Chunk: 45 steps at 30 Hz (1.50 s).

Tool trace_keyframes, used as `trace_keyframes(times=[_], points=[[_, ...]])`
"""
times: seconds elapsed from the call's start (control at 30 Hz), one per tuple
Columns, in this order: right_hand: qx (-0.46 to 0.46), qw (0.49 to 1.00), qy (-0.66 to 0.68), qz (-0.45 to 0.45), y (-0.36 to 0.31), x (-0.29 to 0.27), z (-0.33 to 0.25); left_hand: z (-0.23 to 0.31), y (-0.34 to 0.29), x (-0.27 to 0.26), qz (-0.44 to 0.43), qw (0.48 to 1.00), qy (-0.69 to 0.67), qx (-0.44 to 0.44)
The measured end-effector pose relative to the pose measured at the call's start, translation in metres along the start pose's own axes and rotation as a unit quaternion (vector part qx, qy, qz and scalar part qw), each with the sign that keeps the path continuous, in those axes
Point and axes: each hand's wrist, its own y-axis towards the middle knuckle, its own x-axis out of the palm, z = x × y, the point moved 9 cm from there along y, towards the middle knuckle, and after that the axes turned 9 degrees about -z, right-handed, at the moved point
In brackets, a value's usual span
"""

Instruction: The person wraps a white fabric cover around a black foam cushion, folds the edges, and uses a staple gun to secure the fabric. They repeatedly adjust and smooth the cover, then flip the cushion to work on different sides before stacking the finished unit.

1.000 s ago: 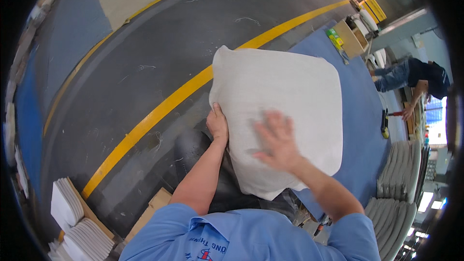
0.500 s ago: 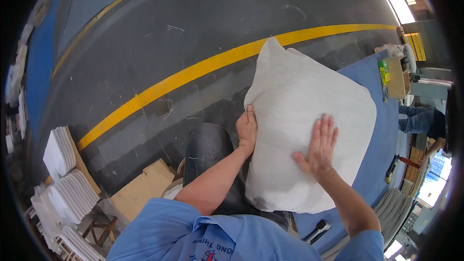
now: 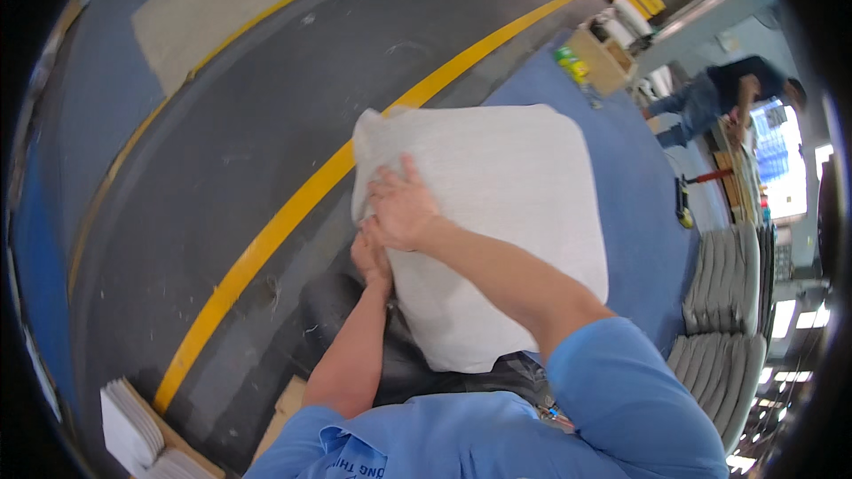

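A large, squarish seat cushion in off-white fabric lies across my lap, partly over the blue surface at the right. At its left edge, my left hand has its fingers closed around the fabric rim. My right hand presses on the cushion's top near that same edge, fingers spread, its heel close to the left hand. The fabric looks slightly creased around the upper left corner. Part of the cushion is hidden beneath my right forearm.
A blue work surface extends to my right, with a wooden box at its far end. Grey cushions are stacked at the right. White panels stand lower left. Another person bends over farther right. A yellow line crosses the floor.
My right hand has moved left across the cushion to beside my left hand. The cushion is turned, its upper left corner no longer peaked. The view has swung right.
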Motion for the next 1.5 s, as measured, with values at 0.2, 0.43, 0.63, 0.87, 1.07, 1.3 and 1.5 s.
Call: trace_keyframes(times=[0.2, 0.43, 0.63, 0.87, 1.07, 1.3, 1.5], points=[[-0.007, 0.93, 0.074, 0.359, -0.11, 0.002, 0.087, 0.039, -0.01, -0.006, 0.025, 0.995, 0.091, -0.009], [0.268, 0.94, 0.105, 0.182, -0.268, 0.151, 0.191, 0.028, -0.002, 0.0, 0.036, 0.999, -0.026, 0.007], [0.081, 0.98, 0.128, 0.13, -0.214, 0.122, 0.039, 0.024, -0.007, -0.003, 0.034, 0.999, -0.025, 0.024], [0.03, 0.994, 0.084, 0.065, -0.14, 0.069, -0.004, 0.028, -0.007, 0.002, 0.029, 1.0, -0.001, -0.002], [0.013, 0.987, 0.049, 0.155, -0.11, 0.052, -0.005, 0.034, -0.007, 0.003, 0.02, 0.999, 0.04, 0.003], [0.053, 0.99, 0.051, 0.122, -0.07, 0.028, -0.022, 0.036, 0.002, -0.022, -0.017, 0.998, 0.058, 0.013], [0.047, 0.988, 0.055, 0.134, -0.069, 0.024, -0.025, 0.014, 0.006, -0.038, -0.19, 0.909, -0.348, -0.127]])
